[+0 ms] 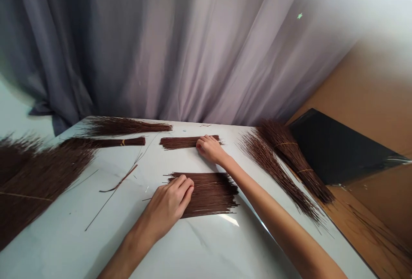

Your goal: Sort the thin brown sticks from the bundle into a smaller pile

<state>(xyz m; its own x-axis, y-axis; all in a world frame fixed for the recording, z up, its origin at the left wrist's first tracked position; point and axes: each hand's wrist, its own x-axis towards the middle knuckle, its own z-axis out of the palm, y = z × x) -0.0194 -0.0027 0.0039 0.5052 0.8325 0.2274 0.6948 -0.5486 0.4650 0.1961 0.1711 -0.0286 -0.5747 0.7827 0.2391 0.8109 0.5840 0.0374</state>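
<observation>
A flat layer of short, thin dark-brown sticks [210, 195] lies crosswise on the white tabletop. My left hand [175, 201] is closed over its left end, with fingers curled down onto the sticks and fingertips hidden. One loose stick pokes out left of that hand. Farther back is a smaller, narrower pile of cut brown sticks [178, 142]. At its right end my right hand [209, 148] has its fingers pinched together on the sticks. What exactly lies between the fingertips is hidden. My right forearm passes beside the right edge of the nearer layer.
Long brown twig bundles lie at the left [48, 180], back left [135, 126] and right [280, 171]. A yellow-tied bundle [133, 142] sits at back left, another tied bundle [296, 159] at right. Loose twigs [120, 180], a grey curtain [193, 56] and a black panel [341, 150] also show.
</observation>
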